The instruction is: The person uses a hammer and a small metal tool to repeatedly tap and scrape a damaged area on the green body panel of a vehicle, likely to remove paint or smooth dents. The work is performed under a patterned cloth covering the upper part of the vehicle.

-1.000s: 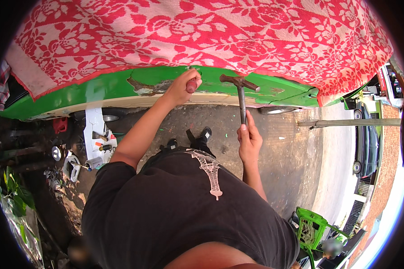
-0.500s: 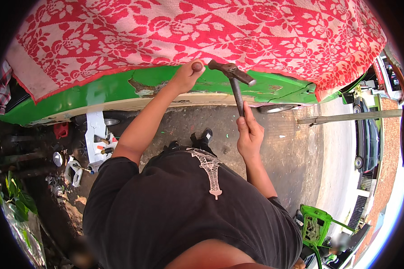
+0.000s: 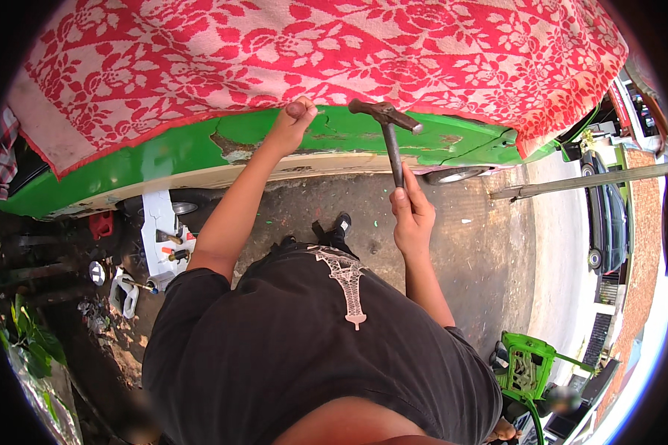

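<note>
My right hand [image 3: 413, 219] is wrapped round the shaft of a hammer [image 3: 395, 141], its metal head raised in front of the car side. My left hand [image 3: 289, 132] is closed on a tool with a round-ended brown handle [image 3: 296, 110]; the rest of this tool is hidden by the fist. Both hands are at the green car body [image 3: 178, 152], where the paint is cracked and a brown patch [image 3: 232, 148] shows bare. Over the car's top lies a red and cream flowered blanket [image 3: 334, 52], its hem just beyond the hands.
On the left, hand tools lie on a white panel [image 3: 154, 222], near a cut white container [image 3: 124, 293] and a red object [image 3: 102, 225]. A pole [image 3: 579, 182] crosses the right side. A green car door frame [image 3: 525, 363] stands at lower right; a dark car [image 3: 607, 215] is parked beyond.
My left hand has shifted left along the car side with the brown-handled tool. The hammer stays in my right hand, nearly in the same place.
</note>
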Demonstrator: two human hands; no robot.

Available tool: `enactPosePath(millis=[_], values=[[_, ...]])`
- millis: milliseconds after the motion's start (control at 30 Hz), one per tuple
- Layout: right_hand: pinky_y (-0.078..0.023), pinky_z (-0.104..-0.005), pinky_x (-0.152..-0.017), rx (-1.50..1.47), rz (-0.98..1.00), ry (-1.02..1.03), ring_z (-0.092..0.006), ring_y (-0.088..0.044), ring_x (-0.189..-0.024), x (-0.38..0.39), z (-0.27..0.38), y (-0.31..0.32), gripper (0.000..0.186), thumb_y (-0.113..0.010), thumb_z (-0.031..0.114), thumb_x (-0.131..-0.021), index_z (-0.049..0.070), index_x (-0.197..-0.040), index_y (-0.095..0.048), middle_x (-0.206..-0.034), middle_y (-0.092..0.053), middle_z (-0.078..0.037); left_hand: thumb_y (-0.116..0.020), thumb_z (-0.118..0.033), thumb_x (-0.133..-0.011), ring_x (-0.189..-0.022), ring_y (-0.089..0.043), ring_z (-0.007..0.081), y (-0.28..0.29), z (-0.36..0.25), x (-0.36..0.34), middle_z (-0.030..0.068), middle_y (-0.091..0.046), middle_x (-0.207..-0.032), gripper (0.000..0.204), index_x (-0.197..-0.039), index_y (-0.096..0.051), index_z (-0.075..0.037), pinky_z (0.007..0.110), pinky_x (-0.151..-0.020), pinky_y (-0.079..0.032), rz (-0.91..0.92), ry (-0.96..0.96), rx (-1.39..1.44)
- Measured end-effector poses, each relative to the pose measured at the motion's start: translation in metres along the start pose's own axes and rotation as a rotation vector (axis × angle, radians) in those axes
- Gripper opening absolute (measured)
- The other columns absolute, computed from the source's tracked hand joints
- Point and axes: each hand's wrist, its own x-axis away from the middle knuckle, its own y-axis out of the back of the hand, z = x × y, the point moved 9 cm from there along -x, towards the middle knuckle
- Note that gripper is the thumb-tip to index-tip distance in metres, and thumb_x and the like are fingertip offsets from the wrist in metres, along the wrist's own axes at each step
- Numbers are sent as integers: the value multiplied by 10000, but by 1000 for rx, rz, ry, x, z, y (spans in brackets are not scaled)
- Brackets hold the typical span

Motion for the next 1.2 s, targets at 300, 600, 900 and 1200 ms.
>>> enactPosePath(millis=[300,600,900,1200], values=[[-352,-194,-542,-333,-95,-329,-48,-426,-620,34,-47,18,451,-533,79,-1003,12,-1444,-465,-756,-488,20,-495,-197,-1034,-788,-487,97,7,7,24,10,-515,-895,159,-936,-494,-72,269,-737,-431,-81,-174,335],[-355,-197,-549,-363,-51,-351,-49,-435,-637,45,-58,12,445,-545,72,-996,3,-1431,-481,-768,-490,19,-551,-201,-1002,-812,-497,138,-3,13,24,26,-528,-878,182,-908,-508,-52,293,-780,-423,-63,-157,196],[-361,-200,-557,-387,-19,-345,-51,-440,-640,39,-60,8,439,-552,72,-992,0,-1422,-493,-760,-491,25,-539,-165,-997,-838,-491,155,-12,-4,29,48,-512,-904,163,-900,-482,-47,304,-818,-423,-41,-264,6],[-384,-216,-552,-142,32,-221,-51,-455,-631,34,-48,4,434,-569,67,-979,3,-1405,-516,-748,-524,4,-554,-132,-993,-849,-482,177,-22,-17,34,56,-498,-919,149,-902,-468,-51,289,-834,-406,-3,-238,-116]])
